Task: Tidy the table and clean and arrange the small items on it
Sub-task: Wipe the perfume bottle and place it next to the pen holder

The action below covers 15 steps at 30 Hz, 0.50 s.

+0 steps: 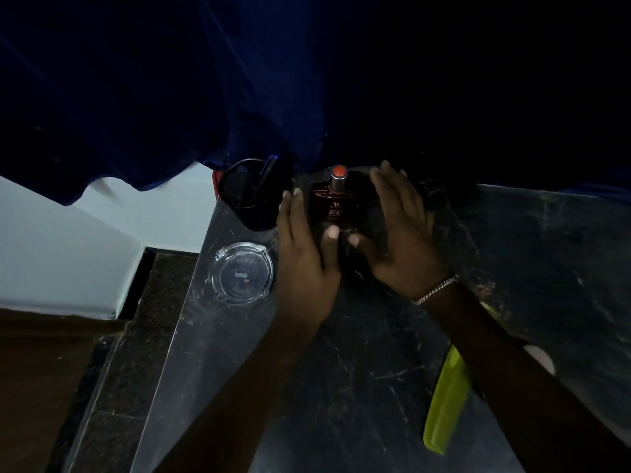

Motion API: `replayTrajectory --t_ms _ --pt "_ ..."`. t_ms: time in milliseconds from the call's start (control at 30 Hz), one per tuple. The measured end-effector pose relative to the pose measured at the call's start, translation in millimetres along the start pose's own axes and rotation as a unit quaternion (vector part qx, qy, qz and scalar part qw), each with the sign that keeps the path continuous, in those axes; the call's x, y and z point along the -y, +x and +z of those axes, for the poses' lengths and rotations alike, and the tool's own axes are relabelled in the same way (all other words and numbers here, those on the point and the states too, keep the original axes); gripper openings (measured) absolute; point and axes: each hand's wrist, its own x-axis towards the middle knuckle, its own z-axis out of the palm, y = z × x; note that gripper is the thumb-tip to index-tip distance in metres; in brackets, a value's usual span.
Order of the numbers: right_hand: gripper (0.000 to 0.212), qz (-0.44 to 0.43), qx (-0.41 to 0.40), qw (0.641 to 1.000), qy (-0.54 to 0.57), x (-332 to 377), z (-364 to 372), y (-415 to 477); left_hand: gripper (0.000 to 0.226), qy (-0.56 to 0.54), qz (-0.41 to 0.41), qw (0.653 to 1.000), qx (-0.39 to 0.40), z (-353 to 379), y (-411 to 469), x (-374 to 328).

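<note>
Here, both hands flanking bottle (330, 203), standing upright near table (375, 387) back edge under blue curtain (170, 97). Left hand (304, 264) spreading open, fingers flat at bottle's left side; right hand (403, 233) spreading open at right side, bracelet (435, 291) showing on wrist. Thumbs nearly meeting before bottle base; contact with bottle: cannot tell. Mesh cup (254, 196) sitting left of bottle, ashtray (241, 273) lying nearer, comb (445, 404) lying partly under right forearm.

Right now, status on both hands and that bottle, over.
Left hand and right hand open, flanking the perfume bottle, contact unclear. Bottle upright at table's back edge. Mesh pen holder close on its left; ashtray nearer.
</note>
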Motion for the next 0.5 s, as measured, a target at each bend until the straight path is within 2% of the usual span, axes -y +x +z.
replayTrajectory --t_ms 133,267,500 --pt "0.096 0.0 -0.009 0.997 -0.074 7 -17 -41 0.072 0.082 0.051 0.994 0.042 -20 -35 -12" --pt "0.096 0.005 0.01 0.992 -0.125 12 -35 -95 0.076 0.207 0.092 0.971 0.079 -40 -75 -23" --pt "0.098 0.061 0.062 0.989 -0.122 3 -61 -192 0.081 0.315 0.105 0.928 0.166 -48 -154 -26"
